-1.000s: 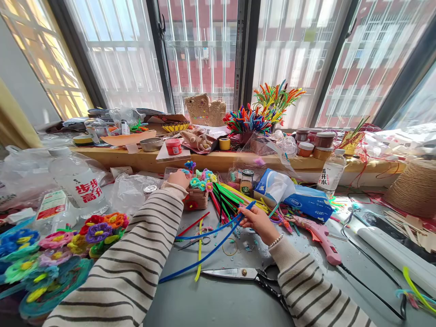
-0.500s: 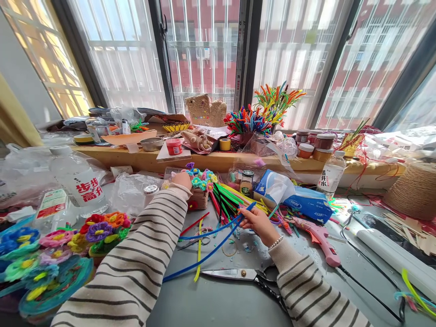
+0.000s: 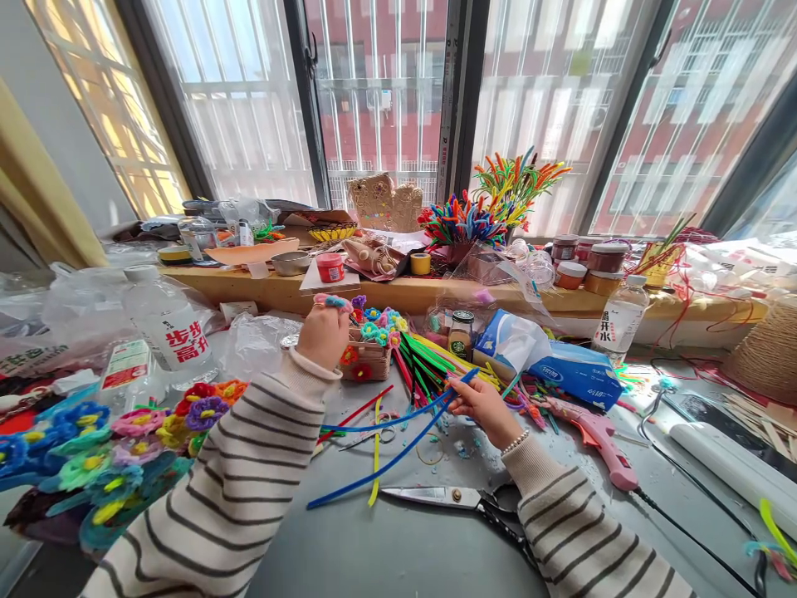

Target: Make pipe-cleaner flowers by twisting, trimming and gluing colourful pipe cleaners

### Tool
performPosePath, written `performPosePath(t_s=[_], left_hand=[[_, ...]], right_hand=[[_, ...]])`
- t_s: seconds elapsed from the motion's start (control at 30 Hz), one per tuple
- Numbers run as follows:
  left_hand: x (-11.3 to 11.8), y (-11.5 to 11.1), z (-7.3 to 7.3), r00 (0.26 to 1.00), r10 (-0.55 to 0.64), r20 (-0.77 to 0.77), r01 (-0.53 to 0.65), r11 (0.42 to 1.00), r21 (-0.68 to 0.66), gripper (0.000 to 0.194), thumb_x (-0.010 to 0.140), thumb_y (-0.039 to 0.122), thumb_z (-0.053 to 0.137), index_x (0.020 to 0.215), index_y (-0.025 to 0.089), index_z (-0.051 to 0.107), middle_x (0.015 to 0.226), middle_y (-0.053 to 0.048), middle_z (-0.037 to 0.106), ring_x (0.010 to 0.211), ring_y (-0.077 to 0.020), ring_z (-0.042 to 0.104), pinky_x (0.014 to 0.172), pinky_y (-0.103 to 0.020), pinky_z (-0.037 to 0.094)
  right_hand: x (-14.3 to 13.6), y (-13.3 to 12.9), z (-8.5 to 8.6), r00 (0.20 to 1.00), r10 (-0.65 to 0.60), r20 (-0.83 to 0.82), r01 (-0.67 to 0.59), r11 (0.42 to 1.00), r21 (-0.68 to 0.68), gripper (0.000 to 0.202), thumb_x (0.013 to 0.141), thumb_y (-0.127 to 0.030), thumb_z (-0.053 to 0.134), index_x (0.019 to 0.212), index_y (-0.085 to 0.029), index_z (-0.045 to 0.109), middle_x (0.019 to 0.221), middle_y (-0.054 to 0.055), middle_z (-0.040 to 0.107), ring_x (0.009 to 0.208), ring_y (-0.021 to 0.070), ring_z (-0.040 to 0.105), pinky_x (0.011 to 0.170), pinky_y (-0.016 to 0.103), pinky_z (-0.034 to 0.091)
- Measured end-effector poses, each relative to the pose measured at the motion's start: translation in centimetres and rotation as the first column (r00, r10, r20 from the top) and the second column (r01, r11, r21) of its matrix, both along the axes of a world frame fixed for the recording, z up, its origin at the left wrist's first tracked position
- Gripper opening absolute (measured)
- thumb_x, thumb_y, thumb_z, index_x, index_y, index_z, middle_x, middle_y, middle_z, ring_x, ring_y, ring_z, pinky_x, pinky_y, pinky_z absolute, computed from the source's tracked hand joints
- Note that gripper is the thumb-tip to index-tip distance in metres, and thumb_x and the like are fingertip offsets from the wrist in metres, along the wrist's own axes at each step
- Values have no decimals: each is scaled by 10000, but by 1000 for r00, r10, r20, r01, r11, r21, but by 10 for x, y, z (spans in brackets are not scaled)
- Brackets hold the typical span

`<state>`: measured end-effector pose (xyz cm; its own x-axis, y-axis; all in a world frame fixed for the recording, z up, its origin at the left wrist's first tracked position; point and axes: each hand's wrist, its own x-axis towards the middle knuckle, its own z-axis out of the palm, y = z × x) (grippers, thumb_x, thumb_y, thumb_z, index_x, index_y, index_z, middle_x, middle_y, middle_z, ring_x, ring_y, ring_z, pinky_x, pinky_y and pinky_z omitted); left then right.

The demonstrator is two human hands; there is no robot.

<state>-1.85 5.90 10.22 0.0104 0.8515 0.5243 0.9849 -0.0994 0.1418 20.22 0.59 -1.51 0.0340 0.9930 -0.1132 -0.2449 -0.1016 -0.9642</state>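
Right hand: thumb and fingertips pinched together on the blue stems, which I see trailing leftward in two strands, their right end poking just past the fingers. Left hand: fingers curled, grip hidden from me, so I cannot tell how tightly they close; pink-and-blue flower at the fingertips. Basket with flowers, just right of that hand. Beneath the stems: yellow stem, scissors. Farther right: glue gun.
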Motion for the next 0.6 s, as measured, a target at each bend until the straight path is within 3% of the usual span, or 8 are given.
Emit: performPosePath(t_s=[0.1,0.17,0.27,0.33,0.4,0.47,0.53,0.6], left_hand=[[7,-31,-16,932,-332,148,323,943,77,241,728,159,305,780,93,531,880,-114,585,808,-185,533,762,-301,387],[17,-47,-36,794,-555,246,578,816,-26,235,744,208,314,789,118,526,876,-90,594,806,-160,537,751,-271,404],[34,-61,-68,626,-737,254,778,611,-146,269,707,258,407,927,124,486,1052,-109,513,979,-190,444,854,-310,336],[41,-65,-85,598,-759,256,801,566,-193,339,691,251,430,1000,113,439,1131,-133,443,1035,-215,393,880,-337,306],[44,-66,-95,624,-722,300,781,582,-225,226,700,187,388,889,115,490,1040,-129,509,977,-217,445,844,-343,339],[44,-64,-101,642,-665,381,765,580,-280,195,715,139,318,782,117,499,807,-94,595,660,-154,562,722,-313,420],[41,-61,-103,633,-629,451,772,560,-301,221,721,110,263,719,124,484,598,-33,588,409,-94,494,605,-277,446],[39,-57,-105,613,-625,483,782,565,-263,227,713,96,251,673,139,471,513,-1,564,395,-88,474,586,-262,437]], right_hand=[[-2,-1,4,1000,1,-28,-1,1000,20,208,613,-293,591,690,-102,562,475,-3,559,425,57,528,399,118,428],[-4,-3,8,999,5,-45,-3,999,42,220,605,-293,598,696,-96,565,477,-2,555,425,62,525,391,124,424],[-7,-5,14,997,-25,-70,31,995,90,222,602,-297,598,704,-103,561,529,-4,560,447,60,523,393,125,423],[-7,-5,16,993,-77,-90,88,987,131,219,607,-305,593,708,-114,556,584,-3,570,482,61,530,411,125,431],[-5,-5,17,980,-148,-133,170,971,169,217,604,-307,595,716,-126,552,615,-3,577,506,67,537,423,130,440],[-3,-4,17,960,-207,-189,243,951,192,218,594,-303,604,721,-133,553,629,-3,581,508,70,535,423,138,445],[-2,-5,18,952,-216,-218,259,945,198,219,595,-302,603,732,-136,560,654,0,587,516,68,530,428,141,447],[-4,-7,19,969,-150,-196,189,962,197,223,602,-298,598,749,-133,567,684,10,593,541,73,533,443,146,449]])
